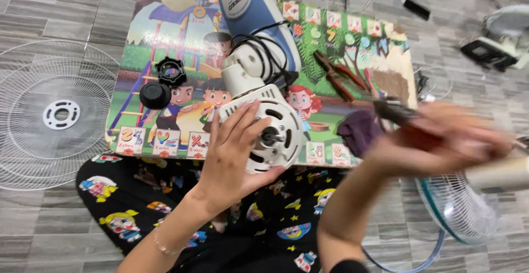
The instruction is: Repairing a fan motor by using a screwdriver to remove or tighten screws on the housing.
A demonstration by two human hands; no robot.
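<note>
- Head view: the left hand (231, 157) cups the white fan motor (270, 129) from below, fingers wrapped up its left side, over the near edge of the colourful picture board (165, 58).
- The right hand (441, 140), blurred, is closed around dark-tipped pliers (394, 110), just right of the motor.
- Red-handled pliers (339, 77) lie on the board beyond.
- Far left, a wire fan guard (33, 113) rests on the floor.

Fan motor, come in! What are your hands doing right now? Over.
Left hand grips fan motor. Right hand, blurred, holds pliers. Black cord coiled behind motor.
</note>
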